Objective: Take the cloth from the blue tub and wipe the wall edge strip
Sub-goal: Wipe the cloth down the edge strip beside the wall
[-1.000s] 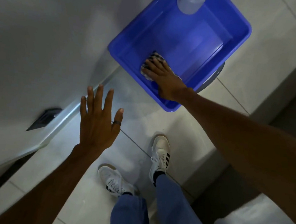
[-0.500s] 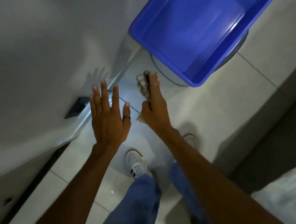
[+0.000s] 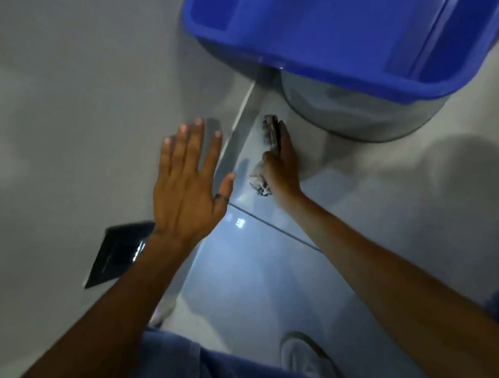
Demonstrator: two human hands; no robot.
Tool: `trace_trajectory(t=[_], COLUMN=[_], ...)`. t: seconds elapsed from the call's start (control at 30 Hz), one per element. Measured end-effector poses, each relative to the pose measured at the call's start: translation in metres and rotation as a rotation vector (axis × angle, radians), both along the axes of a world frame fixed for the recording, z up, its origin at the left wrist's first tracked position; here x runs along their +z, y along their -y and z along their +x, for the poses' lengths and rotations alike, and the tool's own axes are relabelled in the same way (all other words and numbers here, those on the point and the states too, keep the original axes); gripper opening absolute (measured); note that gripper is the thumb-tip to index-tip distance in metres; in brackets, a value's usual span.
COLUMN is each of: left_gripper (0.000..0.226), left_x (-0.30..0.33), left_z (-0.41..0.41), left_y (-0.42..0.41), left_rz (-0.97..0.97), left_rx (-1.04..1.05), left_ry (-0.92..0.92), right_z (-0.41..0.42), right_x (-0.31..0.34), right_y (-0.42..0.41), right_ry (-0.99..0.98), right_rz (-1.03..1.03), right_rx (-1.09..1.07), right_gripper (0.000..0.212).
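Head view looking down, right hand (image 3: 281, 164) gripping a crumpled grey cloth (image 3: 266, 154) beside the wall edge strip (image 3: 234, 144), left hand (image 3: 187, 189) flat with fingers spread near the wall (image 3: 67, 110), blue tub (image 3: 333, 29) above, tiled floor (image 3: 363, 199) below.

Two hands (image 3: 190, 189), one cloth (image 3: 267, 148), one blue tub (image 3: 330, 65).

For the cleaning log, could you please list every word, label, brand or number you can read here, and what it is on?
None can be read.
blue tub: plain plastic, no label visible.
cloth in the right hand: no print to make out.
black wall plate: only a glare, no legible marking.
shoe: too blurred to tell.
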State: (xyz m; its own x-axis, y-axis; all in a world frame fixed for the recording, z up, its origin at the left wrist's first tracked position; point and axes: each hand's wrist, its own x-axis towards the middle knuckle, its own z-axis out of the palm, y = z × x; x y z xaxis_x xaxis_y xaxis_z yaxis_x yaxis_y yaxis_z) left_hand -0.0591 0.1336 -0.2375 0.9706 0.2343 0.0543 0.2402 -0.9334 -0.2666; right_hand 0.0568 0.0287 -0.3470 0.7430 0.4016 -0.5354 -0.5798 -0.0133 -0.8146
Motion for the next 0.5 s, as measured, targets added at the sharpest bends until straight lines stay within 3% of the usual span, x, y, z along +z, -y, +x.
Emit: trace_trajectory(t=[0.17,0.3,0.4,0.5], left_gripper=[0.072,0.073,0.077,0.080], left_x=[-0.013,-0.015,-0.018,-0.021], left_z=[0.035,0.049,0.046,0.048], left_y=[-0.030,-0.039,-0.041,-0.041], left_rz=[0.316,0.511,0.571,0.586], left_rx=[-0.127,-0.192,-0.196,-0.183], left_ry=[-0.049,-0.234,-0.342,-0.318], right_z=[0.009,0.009,0.004,0.004], right_x=[-0.041,-0.051,-0.048,-0.044], right_y=[-0.027,-0.046,-0.048,-0.060], right_ry=[0.107,0.165,0.161,0.209], right_rz=[0.036,0.038,0.031,0.118], right_rx=[-0.140,-0.174,-0.221,-0.127], right_gripper=[0.080,0.074,0.068,0.064])
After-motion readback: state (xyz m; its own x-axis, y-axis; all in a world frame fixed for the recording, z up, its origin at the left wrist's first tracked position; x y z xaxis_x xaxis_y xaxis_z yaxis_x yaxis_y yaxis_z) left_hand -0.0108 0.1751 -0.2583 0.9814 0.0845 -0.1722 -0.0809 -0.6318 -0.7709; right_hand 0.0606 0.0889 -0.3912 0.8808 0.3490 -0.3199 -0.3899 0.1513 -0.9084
